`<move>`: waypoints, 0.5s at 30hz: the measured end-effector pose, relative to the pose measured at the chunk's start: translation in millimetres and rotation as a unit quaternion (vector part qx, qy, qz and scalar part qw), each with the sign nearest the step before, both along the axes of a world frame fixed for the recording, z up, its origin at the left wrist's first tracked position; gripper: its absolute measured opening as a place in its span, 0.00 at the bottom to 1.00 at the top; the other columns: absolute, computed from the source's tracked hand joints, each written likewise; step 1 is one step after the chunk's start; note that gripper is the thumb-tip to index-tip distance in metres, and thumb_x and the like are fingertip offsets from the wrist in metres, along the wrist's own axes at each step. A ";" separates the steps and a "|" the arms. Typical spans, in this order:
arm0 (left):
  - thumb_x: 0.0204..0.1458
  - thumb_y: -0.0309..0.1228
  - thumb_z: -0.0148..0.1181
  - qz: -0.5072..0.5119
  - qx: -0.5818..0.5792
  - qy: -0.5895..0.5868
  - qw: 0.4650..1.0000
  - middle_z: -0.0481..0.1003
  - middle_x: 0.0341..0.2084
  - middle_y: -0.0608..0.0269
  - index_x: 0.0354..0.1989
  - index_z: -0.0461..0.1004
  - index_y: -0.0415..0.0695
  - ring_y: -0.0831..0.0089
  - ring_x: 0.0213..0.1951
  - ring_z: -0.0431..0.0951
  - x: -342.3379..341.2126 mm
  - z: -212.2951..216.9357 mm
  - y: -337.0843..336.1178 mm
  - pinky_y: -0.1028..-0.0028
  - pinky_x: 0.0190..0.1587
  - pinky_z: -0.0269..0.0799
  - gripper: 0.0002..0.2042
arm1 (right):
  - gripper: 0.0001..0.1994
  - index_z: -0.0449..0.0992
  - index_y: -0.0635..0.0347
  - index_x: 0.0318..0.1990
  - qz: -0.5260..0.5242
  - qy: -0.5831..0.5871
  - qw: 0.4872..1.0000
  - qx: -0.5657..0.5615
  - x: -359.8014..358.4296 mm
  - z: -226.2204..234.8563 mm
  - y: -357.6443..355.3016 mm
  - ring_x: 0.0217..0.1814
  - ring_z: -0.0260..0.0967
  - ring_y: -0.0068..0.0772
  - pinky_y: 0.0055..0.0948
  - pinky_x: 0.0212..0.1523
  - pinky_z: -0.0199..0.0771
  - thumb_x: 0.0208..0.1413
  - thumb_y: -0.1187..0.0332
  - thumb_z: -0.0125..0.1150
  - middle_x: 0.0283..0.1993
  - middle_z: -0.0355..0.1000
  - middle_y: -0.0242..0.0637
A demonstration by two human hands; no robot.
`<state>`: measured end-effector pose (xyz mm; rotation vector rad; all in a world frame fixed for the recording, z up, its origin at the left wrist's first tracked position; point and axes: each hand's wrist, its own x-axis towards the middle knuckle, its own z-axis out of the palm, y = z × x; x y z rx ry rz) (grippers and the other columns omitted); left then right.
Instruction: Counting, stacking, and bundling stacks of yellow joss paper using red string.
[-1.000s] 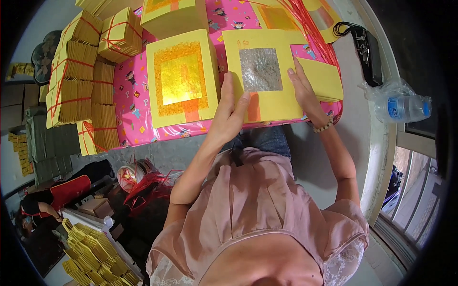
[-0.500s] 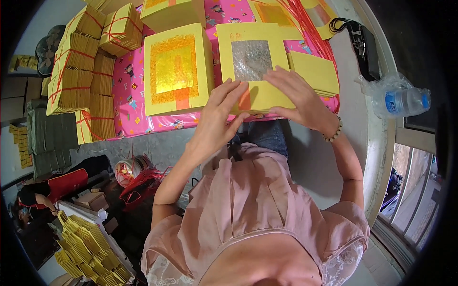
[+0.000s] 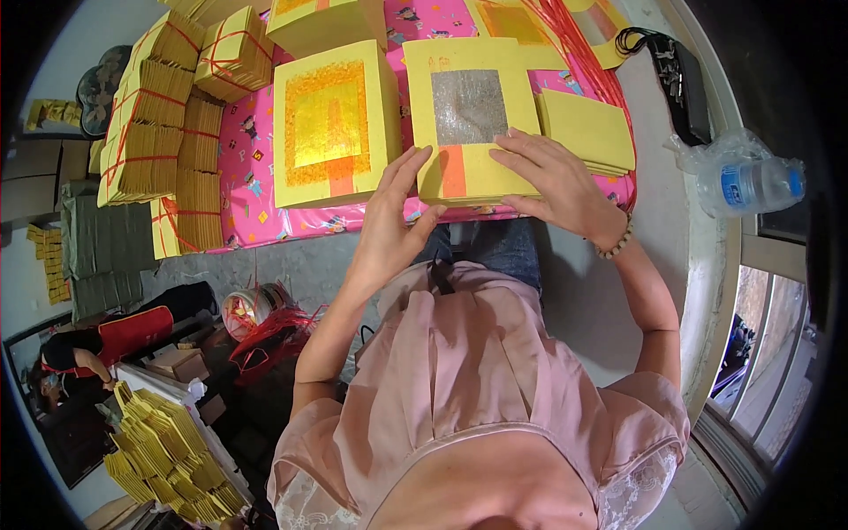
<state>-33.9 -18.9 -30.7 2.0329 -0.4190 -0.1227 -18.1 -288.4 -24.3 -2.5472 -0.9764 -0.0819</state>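
In front of me lies a stack of yellow joss paper with a silver foil square (image 3: 470, 106) and an orange strip near its front edge. My left hand (image 3: 393, 212) is at the stack's front left side, fingers stretched, thumb apart near the front edge. On the front right part of the stack rests my right hand (image 3: 558, 184), its fingers spread over the top sheet and its thumb at the front edge. Neither hand grips anything. A taller stack of joss paper with a gold foil square (image 3: 329, 119) stands left of this one.
Red-tied paper bundles (image 3: 141, 132) are piled at the table's left, on a pink patterned cover (image 3: 252, 208). Plain yellow sheets (image 3: 585, 132) and red strings (image 3: 579, 53) lie to the right. A bagged plastic bottle (image 3: 751, 185) lies far right. Lower left, another person's arm (image 3: 93, 364) reaches toward yellow bundles.
My left fingers have drawn back left from over the top sheet to the stack's left side. My right hand stays on the right part. The whole view has shifted slightly.
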 end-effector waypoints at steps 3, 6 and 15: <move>0.48 0.19 0.61 -0.008 -0.032 0.002 0.999 0.61 0.62 0.44 0.65 0.59 0.41 0.56 0.65 0.62 -1.2 -1.7 0.6 0.64 0.62 0.62 0.32 | 0.28 0.69 0.61 0.58 -0.005 -0.001 1.000 0.002 0.0 -0.5 0.6 0.68 0.59 0.47 0.43 0.65 0.60 0.48 0.62 0.66 0.63 0.64 0.44; 0.50 0.17 0.57 -0.015 -0.008 -0.017 1.000 0.59 0.64 0.45 0.66 0.57 0.41 0.56 0.67 0.59 -5.1 1.4 0.3 0.65 0.64 0.59 0.32 | 0.28 0.69 0.61 0.57 -0.006 -0.004 1.000 0.002 -0.5 -0.5 1.1 0.68 0.59 0.46 0.43 0.65 0.60 0.48 0.63 0.66 0.63 0.64 0.44; 0.49 0.13 0.48 -0.008 0.014 0.000 1.000 0.56 0.66 0.45 0.67 0.58 0.47 0.52 0.67 0.57 -11.5 13.9 -4.4 0.65 0.63 0.60 0.33 | 0.28 0.70 0.62 0.56 -0.008 -0.012 1.000 0.016 -2.4 0.1 2.2 0.67 0.59 0.47 0.43 0.64 0.60 0.47 0.62 0.66 0.61 0.65 0.46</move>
